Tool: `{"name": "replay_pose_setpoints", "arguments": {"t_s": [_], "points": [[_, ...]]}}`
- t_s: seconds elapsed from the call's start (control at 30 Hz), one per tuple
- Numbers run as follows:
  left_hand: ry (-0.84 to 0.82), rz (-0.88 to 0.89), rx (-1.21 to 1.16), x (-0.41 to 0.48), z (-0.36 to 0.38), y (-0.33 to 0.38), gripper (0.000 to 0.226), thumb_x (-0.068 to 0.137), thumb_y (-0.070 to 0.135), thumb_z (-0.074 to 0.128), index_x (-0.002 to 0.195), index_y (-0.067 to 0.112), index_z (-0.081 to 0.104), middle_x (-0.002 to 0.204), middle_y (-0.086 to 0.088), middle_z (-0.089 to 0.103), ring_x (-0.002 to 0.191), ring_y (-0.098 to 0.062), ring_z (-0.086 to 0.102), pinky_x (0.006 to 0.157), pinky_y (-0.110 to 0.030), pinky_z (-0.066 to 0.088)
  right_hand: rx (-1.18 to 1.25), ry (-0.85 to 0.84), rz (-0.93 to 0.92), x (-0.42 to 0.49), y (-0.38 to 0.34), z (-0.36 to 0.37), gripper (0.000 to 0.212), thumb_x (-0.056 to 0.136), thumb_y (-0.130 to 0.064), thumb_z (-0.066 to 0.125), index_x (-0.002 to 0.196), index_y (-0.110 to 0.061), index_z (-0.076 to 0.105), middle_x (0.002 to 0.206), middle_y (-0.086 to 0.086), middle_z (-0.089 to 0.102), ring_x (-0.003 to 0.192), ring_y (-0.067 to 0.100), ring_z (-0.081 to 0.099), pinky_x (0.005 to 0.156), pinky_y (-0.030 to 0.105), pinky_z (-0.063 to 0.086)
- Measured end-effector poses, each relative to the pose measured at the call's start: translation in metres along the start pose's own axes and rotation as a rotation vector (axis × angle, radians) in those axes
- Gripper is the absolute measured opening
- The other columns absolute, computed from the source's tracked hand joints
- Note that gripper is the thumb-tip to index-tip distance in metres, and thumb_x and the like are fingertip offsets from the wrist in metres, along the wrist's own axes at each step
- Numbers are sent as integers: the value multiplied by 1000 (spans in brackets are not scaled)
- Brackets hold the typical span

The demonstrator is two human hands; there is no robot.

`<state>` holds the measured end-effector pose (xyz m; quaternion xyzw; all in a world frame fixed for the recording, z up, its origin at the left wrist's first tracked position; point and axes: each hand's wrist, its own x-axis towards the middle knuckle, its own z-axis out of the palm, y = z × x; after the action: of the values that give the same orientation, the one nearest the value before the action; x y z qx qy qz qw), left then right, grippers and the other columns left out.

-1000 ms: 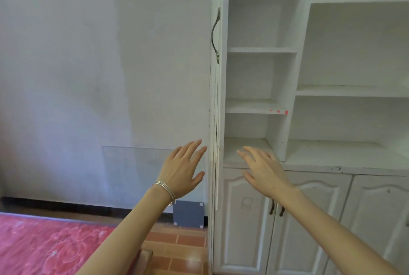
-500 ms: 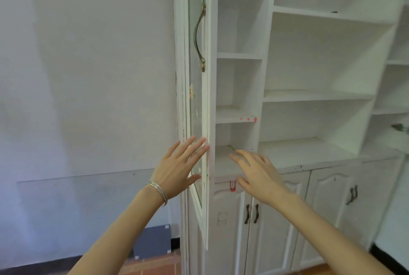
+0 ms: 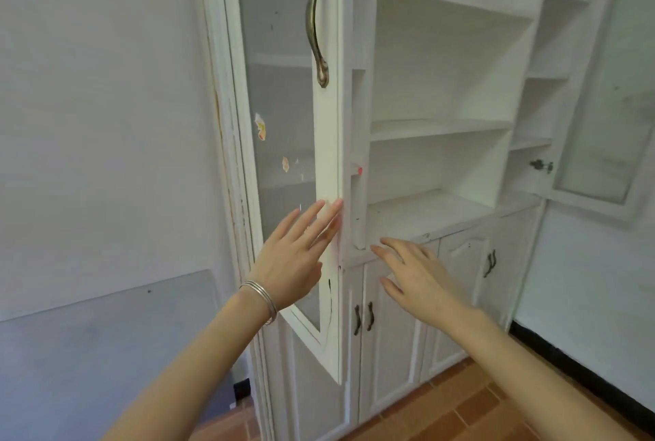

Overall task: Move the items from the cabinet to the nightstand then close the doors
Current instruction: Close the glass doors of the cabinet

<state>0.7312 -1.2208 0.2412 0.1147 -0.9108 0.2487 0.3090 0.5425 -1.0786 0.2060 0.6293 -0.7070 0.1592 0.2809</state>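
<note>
A tall white cabinet [image 3: 439, 128] fills the centre and right of the frame. Its left glass door [image 3: 328, 142] stands at centre, nearly closed against the shelves, with a curved bronze handle [image 3: 318, 15] near the top. The left hand [image 3: 294, 256], silver bangles [image 3: 260, 298] on the wrist, lies on the door's white edge strip with straight, spread fingers [image 3: 333, 206], gripping nothing. The right hand [image 3: 414, 274], just right of centre, hangs in front of the ledge above the lower doors [image 3: 390, 334], fingers loose and holding nothing. At the far right, the other glass door [image 3: 602, 142] stands wide open. Terracotta floor tiles [image 3: 460, 405] show at the bottom.
</note>
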Motion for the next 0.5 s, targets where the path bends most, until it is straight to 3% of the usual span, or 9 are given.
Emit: {"name": "replay_pose_setpoints", "arguments": {"t_s": [0.2,0.5], "points": [[-40,-2,-78,37,36,15,83,75,29,58,147,12,21,157,1,0,143,-22,10,113,-44,21,-29,-18,72,-14,42,2,51,79,-18,66,127,-11,51,127,13,54,112,31,54,93,45,41],[-25,-16,-5,104,87,35,83,75,35,60,146,9,25,157,-2,8,142,-23,11,112,-45,15,-42,-31,57,5,127,23,52,84,-22,62,133,-13,46,133,12,50,119,29,49,97,45,38]]}}
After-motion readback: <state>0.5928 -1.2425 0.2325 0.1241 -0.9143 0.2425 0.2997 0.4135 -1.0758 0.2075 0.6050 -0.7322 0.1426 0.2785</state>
